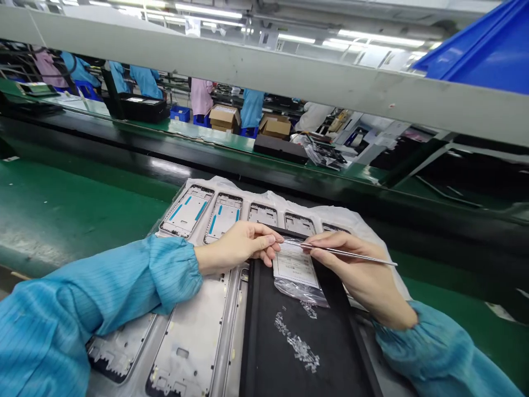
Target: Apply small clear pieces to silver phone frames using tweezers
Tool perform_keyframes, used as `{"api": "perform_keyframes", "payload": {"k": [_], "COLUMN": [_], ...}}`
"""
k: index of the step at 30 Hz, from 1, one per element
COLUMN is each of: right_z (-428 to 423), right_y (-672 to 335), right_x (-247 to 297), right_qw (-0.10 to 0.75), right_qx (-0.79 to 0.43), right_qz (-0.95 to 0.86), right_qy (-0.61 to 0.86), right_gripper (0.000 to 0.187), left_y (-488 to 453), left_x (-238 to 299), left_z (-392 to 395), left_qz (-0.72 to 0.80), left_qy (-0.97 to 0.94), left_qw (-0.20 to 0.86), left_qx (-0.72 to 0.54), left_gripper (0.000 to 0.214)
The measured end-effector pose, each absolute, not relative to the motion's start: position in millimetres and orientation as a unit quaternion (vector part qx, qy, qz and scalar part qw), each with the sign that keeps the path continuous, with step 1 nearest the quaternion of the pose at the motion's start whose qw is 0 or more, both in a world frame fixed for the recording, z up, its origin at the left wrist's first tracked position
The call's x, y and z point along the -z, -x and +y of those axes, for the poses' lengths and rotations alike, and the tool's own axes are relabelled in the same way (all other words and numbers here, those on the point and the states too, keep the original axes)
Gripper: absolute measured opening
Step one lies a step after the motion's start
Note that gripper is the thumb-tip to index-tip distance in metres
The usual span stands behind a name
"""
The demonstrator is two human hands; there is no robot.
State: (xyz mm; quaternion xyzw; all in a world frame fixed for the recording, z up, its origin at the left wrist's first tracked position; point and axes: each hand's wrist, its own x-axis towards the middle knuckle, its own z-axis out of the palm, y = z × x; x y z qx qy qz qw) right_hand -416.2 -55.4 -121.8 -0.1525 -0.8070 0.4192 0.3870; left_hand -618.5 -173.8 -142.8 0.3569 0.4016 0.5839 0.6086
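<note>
My right hand [355, 275] holds slim steel tweezers [343, 252] like a pen, their tips reaching left to my left hand [235, 248]. The left fingertips pinch at the top corner of a small clear plastic bag [300, 289] with a white printed label inside. The bag lies on a black tray [268, 331], which also holds a scatter of tiny silvery pieces [297, 342]. Metal phone mid-frames [185, 212] with blue strips lie in a row on white plastic film [264, 199] beyond my hands. Larger frames [190, 342] lie under my left forearm.
A green workbench [74, 215] runs along both sides. Beyond it lie a dark conveyor edge, cardboard boxes [224, 117] and co-workers in blue and pink smocks [145, 81]. A grey shelf beam [248, 66] crosses overhead, carrying a blue bin [475, 49].
</note>
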Motion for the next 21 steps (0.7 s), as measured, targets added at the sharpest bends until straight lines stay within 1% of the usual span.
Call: {"api": "perform_keyframes", "payload": {"k": [4,11,13,21], "right_z": [-55.8,-53.8,-53.5,-55.8], "right_y": [414.8,408.7,407.5,407.8], "right_x": [120.8,122.5,122.1,122.5], "right_qw": [0.388,0.377,0.377,0.371], "right_qx": [-0.402,-0.374,-0.367,-0.352], "right_qz": [-0.815,-0.836,-0.840,-0.849], "right_qy": [0.151,0.138,0.135,0.128], "right_gripper": [0.016,0.005,0.005,0.004], "left_y": [618.2,616.1,615.3,614.9], "left_x": [143.0,141.9,141.0,137.8], "left_z": [-173.2,-171.3,-171.0,-172.7], "left_qz": [0.401,0.404,0.413,0.421], "left_qy": [-0.357,-0.351,-0.351,-0.353], "left_qw": [0.610,0.612,0.609,0.606], "left_qx": [-0.582,-0.582,-0.580,-0.575], "left_gripper": [0.007,0.010,0.013,0.015]}}
